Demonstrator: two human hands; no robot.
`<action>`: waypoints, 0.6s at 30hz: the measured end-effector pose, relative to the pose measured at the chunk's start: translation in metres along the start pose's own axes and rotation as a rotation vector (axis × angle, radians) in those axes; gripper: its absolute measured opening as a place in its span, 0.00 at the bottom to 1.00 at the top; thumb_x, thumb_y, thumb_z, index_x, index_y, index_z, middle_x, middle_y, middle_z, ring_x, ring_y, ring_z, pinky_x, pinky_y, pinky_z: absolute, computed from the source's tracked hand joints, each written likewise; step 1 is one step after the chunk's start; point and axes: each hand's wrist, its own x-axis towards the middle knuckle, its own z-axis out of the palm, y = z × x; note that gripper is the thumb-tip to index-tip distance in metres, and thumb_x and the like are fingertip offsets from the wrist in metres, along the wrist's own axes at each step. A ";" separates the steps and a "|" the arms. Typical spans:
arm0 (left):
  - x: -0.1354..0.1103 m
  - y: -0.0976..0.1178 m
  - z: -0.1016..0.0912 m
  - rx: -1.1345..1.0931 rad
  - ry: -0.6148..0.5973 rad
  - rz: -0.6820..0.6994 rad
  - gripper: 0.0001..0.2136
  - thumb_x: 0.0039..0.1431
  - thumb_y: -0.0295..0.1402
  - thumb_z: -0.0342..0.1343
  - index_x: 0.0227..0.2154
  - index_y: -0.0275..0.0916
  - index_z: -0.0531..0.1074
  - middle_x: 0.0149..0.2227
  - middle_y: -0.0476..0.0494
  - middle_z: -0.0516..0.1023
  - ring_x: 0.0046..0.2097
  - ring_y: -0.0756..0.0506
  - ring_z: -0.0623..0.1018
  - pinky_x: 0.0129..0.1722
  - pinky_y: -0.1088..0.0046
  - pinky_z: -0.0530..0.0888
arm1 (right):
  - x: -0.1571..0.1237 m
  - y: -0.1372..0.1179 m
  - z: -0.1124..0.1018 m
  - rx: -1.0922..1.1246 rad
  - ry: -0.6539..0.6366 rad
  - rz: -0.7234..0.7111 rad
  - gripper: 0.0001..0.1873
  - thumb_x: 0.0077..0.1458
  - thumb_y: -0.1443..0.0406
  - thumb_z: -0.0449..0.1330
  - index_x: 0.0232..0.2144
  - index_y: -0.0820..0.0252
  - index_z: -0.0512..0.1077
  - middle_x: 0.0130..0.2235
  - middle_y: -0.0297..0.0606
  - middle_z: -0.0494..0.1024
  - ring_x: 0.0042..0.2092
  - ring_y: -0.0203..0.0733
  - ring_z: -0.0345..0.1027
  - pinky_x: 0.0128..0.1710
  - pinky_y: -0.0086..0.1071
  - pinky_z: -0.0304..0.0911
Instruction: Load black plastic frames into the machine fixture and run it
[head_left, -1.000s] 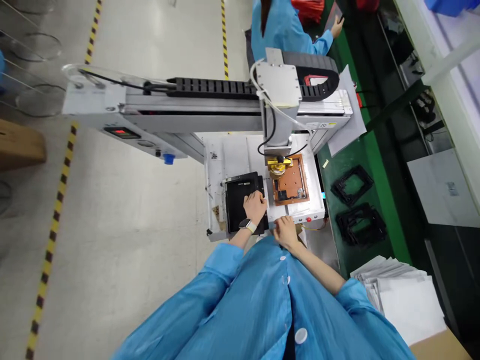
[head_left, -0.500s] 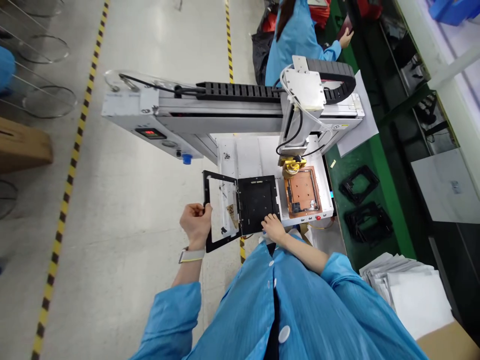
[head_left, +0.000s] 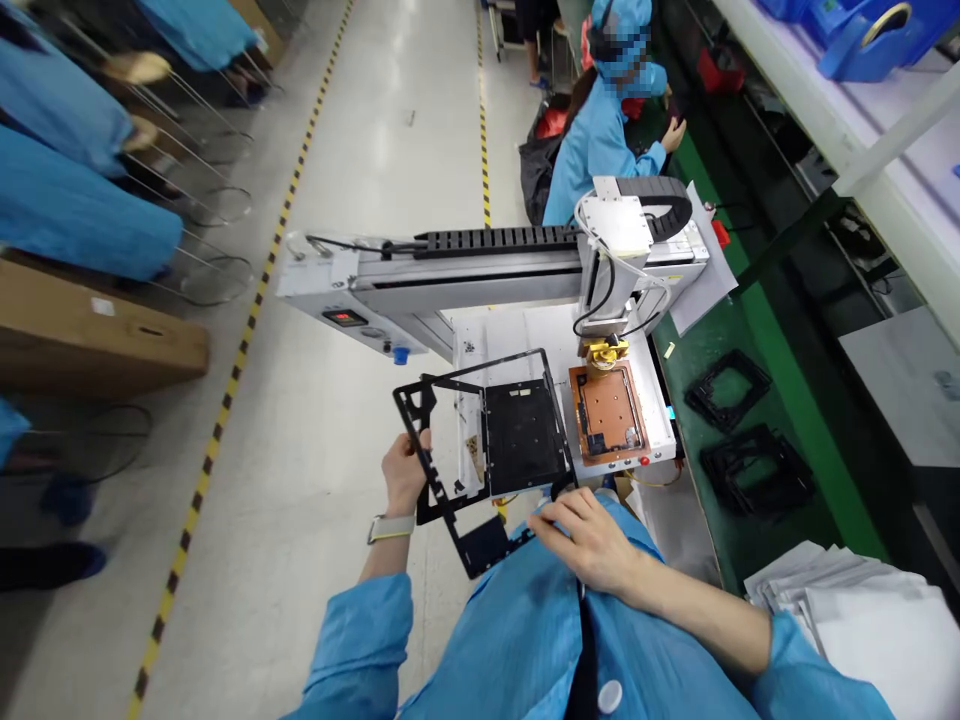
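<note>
My left hand (head_left: 405,474) grips the left bar of a thin black rectangular frame (head_left: 439,478), lifted and tilted above the machine bed. My right hand (head_left: 589,540) pinches the frame's near edge, fingers curled, close to my blue coat. Under the frame lies a black fixture plate (head_left: 525,435) on the white bed (head_left: 510,335). Right of it sits a copper-coloured fixture (head_left: 607,412) below the yellow tool head (head_left: 604,352) of the gantry machine (head_left: 480,270).
Black frames (head_left: 726,388) lie on the green bench to the right, with a stack of white sheets (head_left: 847,610) nearer me. A co-worker in a blue coat (head_left: 600,140) sits behind the machine. A brown carton (head_left: 90,340) and yellow-black floor tape (head_left: 217,420) are at left.
The black frame was lifted off the black fixture plate by my left hand and swung up. My right hand came off the machine's front edge and took the frame's near edge. The camera tilted up.
</note>
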 end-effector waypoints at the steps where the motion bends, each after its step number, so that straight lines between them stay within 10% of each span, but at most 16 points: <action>1: -0.001 0.002 0.001 -0.008 -0.014 -0.003 0.18 0.63 0.52 0.60 0.34 0.41 0.73 0.26 0.50 0.74 0.29 0.47 0.73 0.29 0.73 0.70 | -0.002 -0.004 -0.013 0.000 0.034 -0.019 0.16 0.72 0.74 0.64 0.58 0.59 0.78 0.47 0.45 0.82 0.48 0.48 0.71 0.45 0.42 0.68; 18: -0.024 0.034 0.026 0.110 -0.015 0.023 0.27 0.57 0.62 0.59 0.32 0.39 0.76 0.24 0.47 0.76 0.25 0.46 0.75 0.27 0.71 0.73 | -0.073 0.015 -0.104 -0.169 0.221 -0.029 0.10 0.72 0.72 0.65 0.52 0.59 0.82 0.44 0.42 0.83 0.42 0.42 0.71 0.40 0.37 0.69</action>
